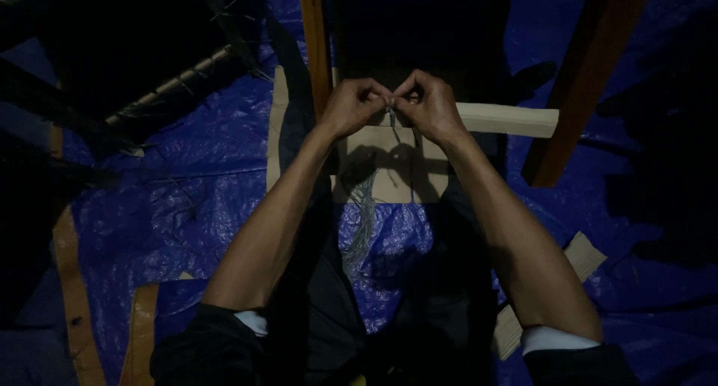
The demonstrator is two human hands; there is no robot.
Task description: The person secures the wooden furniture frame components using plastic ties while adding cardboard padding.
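My dark sleeves (224, 348) filled the lower frame, forearms converging upward. Left hand (357, 106) and right hand (428, 105) met at upper centre, knuckles touching, fingertips of both pinched shut on a thin bundle of pale strands (364, 210). Bundle hung straight down-frame from the pinch, long axis vertical, free ends trailing over cardboard (389, 180) onto blue tarp (187, 206). Both hands equally near.

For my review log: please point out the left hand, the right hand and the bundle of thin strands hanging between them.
left hand (357, 104), head view, on the back of the hand.
right hand (428, 102), head view, on the back of the hand.
bundle of thin strands (363, 206), head view, on its hanging middle.
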